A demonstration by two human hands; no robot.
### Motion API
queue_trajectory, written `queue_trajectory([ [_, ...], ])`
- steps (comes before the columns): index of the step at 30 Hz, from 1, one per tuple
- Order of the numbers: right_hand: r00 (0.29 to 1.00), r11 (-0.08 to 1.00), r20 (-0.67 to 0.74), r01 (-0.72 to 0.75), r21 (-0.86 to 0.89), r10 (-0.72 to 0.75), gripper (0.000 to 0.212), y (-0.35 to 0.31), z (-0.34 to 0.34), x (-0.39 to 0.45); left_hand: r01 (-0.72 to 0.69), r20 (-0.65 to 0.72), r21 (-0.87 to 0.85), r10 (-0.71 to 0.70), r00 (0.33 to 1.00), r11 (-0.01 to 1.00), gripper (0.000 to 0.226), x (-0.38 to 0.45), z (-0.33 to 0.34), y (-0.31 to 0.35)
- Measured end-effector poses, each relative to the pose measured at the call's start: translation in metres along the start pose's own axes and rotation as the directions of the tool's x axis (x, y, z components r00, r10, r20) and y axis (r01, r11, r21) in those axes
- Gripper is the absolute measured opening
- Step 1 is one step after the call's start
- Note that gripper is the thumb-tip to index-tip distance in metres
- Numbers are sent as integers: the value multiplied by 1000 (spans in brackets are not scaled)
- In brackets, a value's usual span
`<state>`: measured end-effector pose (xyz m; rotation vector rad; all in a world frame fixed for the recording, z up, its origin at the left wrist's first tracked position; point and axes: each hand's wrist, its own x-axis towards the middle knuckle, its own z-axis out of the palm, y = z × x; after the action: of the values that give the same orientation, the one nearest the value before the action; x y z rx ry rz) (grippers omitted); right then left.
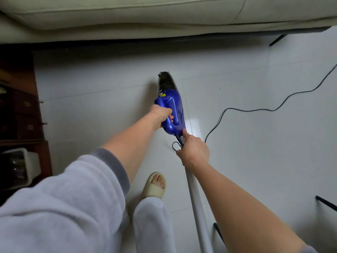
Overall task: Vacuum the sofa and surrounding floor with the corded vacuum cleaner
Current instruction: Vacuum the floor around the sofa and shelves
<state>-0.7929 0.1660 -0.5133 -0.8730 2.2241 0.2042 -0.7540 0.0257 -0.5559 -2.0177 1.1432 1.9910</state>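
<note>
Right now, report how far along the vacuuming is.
Done: cannot tell; no cleaned patch shows on sofa or floor. In hand: left hand grips the blue vacuum's handle, right hand holds the grey tube and cord; nozzle points toward the sofa base. Left: seemingly both sofa and floor.

Blue handheld vacuum cleaner [173, 106], black nose aimed at the sofa [127, 15], hangs above the pale tiled floor [255, 161]. Its black cord [255, 110] snakes off right across the tiles. The cream sofa spans the far edge.
</note>
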Motion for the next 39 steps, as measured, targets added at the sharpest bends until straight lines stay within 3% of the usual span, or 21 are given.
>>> queue_trajectory([
  [6, 1000, 1000, -13, -26, 12, 27, 48, 15, -4, 6, -19, 110, 83, 10, 994, 996, 18, -4, 15, 12],
  [12, 1000, 999, 19, -13, 30, 13, 49, 11, -2, 20, -24, 56, 74, 20, 998, 997, 40, 6, 19, 16],
  [22, 948, 932, 131, 311, -186, -290, 54, -85, 1, 27, 54, -183, -205, -92, 979, 977, 32, 12, -107, -15],
  [28, 890, 874, 254, 435, -219, -379, 60, -140, 34, -8, 68, -245, -342, -158, 957, 937, 12, -15, -177, -58],
  [39, 764, 688, 399, 637, -348, -506, 69, -194, 97, -78, 116, -300, -563, -333, 894, 818, 17, -50, -260, -178],
])
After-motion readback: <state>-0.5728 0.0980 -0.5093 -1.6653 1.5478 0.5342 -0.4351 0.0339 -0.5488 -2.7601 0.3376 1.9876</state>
